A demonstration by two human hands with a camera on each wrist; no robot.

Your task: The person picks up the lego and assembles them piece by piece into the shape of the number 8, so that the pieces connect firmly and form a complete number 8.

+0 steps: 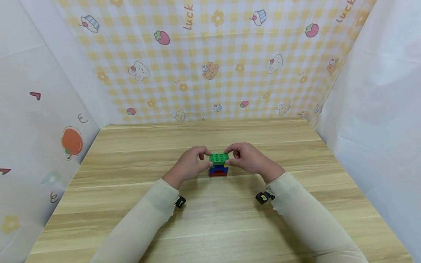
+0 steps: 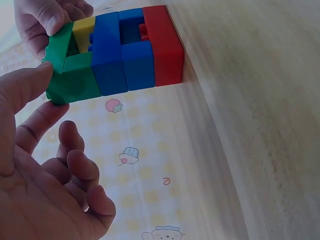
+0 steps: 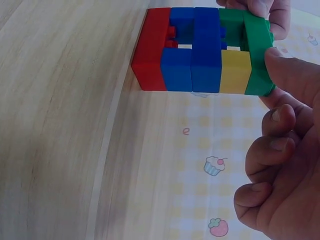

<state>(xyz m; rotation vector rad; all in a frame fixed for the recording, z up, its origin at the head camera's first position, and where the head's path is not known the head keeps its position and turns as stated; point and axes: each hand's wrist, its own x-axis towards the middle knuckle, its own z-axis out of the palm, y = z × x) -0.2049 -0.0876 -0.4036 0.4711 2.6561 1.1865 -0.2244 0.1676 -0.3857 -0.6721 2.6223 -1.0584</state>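
Observation:
A small tower of toy building bricks stands upright on the wooden table. Its base is a long red brick (image 2: 162, 45), with two small blue bricks (image 3: 176, 70) above it and a long blue brick (image 3: 206, 50) across them. Higher up sit a small green brick (image 2: 82, 75) on the left and a yellow brick (image 3: 235, 72) on the right. A long green brick (image 1: 219, 158) spans the top, studs up. My left hand (image 1: 191, 162) pinches its left end between thumb and forefinger. Its right end is pinched likewise by my right hand (image 1: 246, 157).
The wooden table (image 1: 210, 226) stretches around the tower. Behind it hangs a yellow checked cloth (image 1: 197, 54), with white cloths at both sides. A black strap piece (image 1: 263, 198) shows at the right cuff, another at the left.

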